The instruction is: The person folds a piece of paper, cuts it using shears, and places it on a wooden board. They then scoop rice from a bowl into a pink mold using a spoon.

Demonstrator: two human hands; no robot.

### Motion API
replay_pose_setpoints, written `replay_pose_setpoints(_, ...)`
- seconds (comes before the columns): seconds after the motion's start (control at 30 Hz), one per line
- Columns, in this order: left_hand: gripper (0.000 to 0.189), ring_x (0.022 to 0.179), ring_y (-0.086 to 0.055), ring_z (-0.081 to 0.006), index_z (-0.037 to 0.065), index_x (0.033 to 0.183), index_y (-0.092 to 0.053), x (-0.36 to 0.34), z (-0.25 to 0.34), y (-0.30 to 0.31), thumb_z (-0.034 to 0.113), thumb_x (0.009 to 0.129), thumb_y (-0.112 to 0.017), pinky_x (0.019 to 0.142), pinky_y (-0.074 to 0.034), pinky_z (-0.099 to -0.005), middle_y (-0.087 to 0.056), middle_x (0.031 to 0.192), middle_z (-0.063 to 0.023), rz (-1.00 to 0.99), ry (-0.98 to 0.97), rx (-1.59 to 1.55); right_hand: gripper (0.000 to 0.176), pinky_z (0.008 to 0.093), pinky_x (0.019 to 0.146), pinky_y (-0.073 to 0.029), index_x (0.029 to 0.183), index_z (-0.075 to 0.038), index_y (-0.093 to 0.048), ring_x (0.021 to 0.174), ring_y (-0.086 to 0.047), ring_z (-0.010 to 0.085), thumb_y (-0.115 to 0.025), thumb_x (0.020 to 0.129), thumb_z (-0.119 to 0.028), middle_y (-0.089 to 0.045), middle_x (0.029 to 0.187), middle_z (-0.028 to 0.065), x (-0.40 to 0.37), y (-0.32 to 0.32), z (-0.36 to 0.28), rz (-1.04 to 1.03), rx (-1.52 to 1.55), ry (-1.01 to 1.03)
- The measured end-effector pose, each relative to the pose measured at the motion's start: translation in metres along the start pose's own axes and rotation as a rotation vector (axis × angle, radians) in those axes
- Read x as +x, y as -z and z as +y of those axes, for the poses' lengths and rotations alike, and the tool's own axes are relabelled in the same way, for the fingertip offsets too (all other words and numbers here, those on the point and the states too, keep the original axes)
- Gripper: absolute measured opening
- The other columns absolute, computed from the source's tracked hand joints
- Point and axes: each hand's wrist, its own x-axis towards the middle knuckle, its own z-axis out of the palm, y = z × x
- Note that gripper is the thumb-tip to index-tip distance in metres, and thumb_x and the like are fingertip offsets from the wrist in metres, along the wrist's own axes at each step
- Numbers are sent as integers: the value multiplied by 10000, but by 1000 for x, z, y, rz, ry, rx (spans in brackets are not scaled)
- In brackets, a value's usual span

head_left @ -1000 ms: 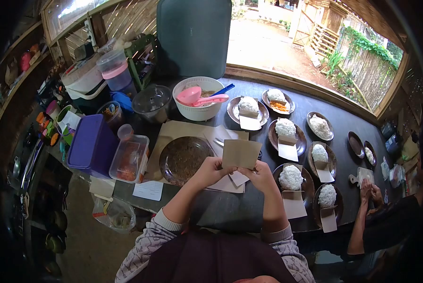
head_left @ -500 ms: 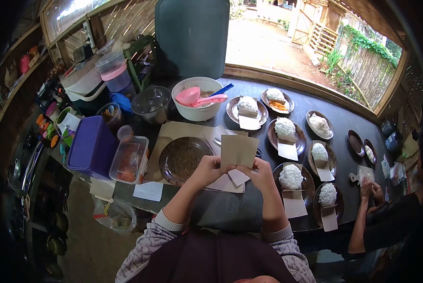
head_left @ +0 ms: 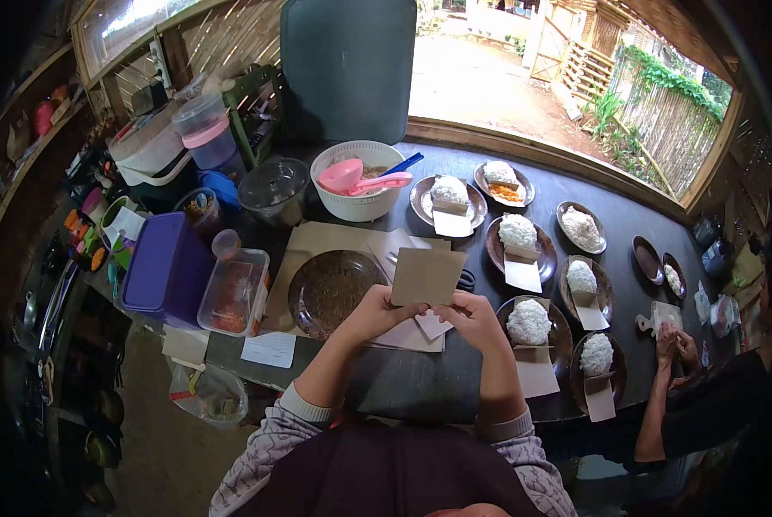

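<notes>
Your dark table (head_left: 420, 379) carries a glass bowl (head_left: 332, 291) of dark food, set on a brown paper sheet (head_left: 317, 237). Just left of the glass bowl sits a clear tub (head_left: 233, 293), and beyond that a purple box (head_left: 164, 265). Behind the bowl stands a white basin (head_left: 358, 202). Just right of the bowl lies a stack of paper sheets (head_left: 412, 338), and farther right plates of rice (head_left: 530, 323). A white note (head_left: 269, 349) lies on the near side of the bowl, to the left.

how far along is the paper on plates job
Done: five rice plates each carry a paper piece. In hand: the left hand and right hand pinch one brown paper sheet above the table. Left, seemingly: the plate with orange food and the plain rice plate show no paper.
</notes>
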Motion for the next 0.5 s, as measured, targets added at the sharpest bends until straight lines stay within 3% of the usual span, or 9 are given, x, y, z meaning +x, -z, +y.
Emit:
replay_pose_setpoints(0.37,213,692,-525,-31,-4,862,-663,2,-6,-3,203,813,-663,630,-443,-225,-639,733,-4,31,-59,-13,70,204,593,-409,839,31,-599,652,-490,55,-603,813,-34,-554,700,9,-1,1,-7,-1,-125,-23)
replay_pose_setpoints(0.5,151,742,-564,-50,3,892,-661,0,-1,-2,131,814,-654,682,-458,-217,-649,792,-9,9,5,16,96,207,601,-414,849,24,-614,657,-492,53,-623,809,-63,-564,701,8,-2,3,-5,-20,-114,-62)
